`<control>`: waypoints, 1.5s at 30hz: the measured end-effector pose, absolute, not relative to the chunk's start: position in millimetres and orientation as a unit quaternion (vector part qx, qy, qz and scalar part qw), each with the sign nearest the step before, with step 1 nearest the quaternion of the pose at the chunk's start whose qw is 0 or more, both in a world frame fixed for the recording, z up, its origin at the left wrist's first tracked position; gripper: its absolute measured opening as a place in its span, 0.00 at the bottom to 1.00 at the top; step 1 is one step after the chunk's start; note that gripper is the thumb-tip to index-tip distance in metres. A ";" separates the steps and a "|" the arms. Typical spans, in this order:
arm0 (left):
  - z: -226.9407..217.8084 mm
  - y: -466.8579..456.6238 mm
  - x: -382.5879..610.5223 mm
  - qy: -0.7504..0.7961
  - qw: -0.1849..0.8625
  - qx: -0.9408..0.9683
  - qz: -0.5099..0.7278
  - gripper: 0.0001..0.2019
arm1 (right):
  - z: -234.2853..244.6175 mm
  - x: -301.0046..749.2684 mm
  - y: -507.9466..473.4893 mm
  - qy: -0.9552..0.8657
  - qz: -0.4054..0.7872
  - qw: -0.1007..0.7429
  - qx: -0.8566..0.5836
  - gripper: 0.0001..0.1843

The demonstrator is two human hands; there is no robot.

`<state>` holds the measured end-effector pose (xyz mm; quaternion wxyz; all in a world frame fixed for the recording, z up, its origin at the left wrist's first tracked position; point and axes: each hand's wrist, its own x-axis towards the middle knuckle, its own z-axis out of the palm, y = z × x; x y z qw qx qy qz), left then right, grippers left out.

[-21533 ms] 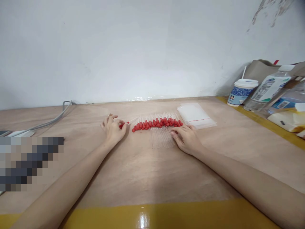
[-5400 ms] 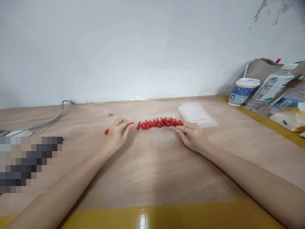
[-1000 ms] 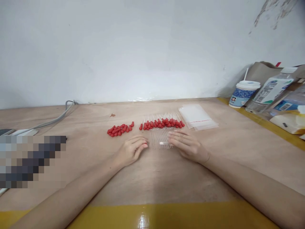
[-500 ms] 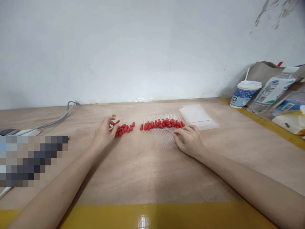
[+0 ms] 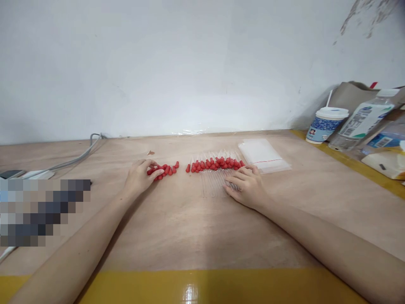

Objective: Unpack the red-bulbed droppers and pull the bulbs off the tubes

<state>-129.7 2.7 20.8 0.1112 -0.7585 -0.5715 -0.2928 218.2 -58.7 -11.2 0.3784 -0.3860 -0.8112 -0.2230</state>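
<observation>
Plywood bench (image 5: 196, 236) under a white wall (image 5: 190, 63), and straight to the left hand (image 5: 139, 177): sits at the left end of the loose red caps (image 5: 167, 169), pinches one between thumb and fingertips. Over to the right hand (image 5: 248, 186): lies slack and unclenched on the clear tubes (image 5: 213, 185), just below the row of red-capped droppers (image 5: 217, 163). Off right, clear bags (image 5: 262, 154) just beside that row, paper cup (image 5: 325, 125) well apart.

**Plywood counter against a plain wall**

A pale, matte wall (image 5: 190, 63), its paint flaking at upper right, closes the scene. Before it lies a light plywood counter (image 5: 202, 236), edged in glossy yellow tape (image 5: 240, 288) along the near and right sides. Lighting is diffuse and even, with a small glare on the near tape. A grey cable (image 5: 76, 157) trails at far left.
</observation>
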 end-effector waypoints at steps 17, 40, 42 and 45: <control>2.6 -16.7 -73.1 -0.491 0.222 -0.776 -0.328 0.11 | -5.0 217.4 -65.3 -0.837 -0.163 0.326 -0.408 0.19; 2.6 -10.7 -41.3 -0.524 0.229 -0.731 -0.373 0.10 | -7.5 220.1 -66.2 -0.829 -0.142 0.350 -0.413 0.13; 2.6 -18.0 -44.2 -0.518 0.225 -0.729 -0.386 0.10 | -7.9 220.4 -65.8 -0.827 -0.140 0.359 -0.409 0.13; 3.0 -32.7 -49.2 -0.480 0.209 -0.755 -0.395 0.08 | -8.1 220.8 -65.2 -0.818 -0.132 0.389 -0.402 0.18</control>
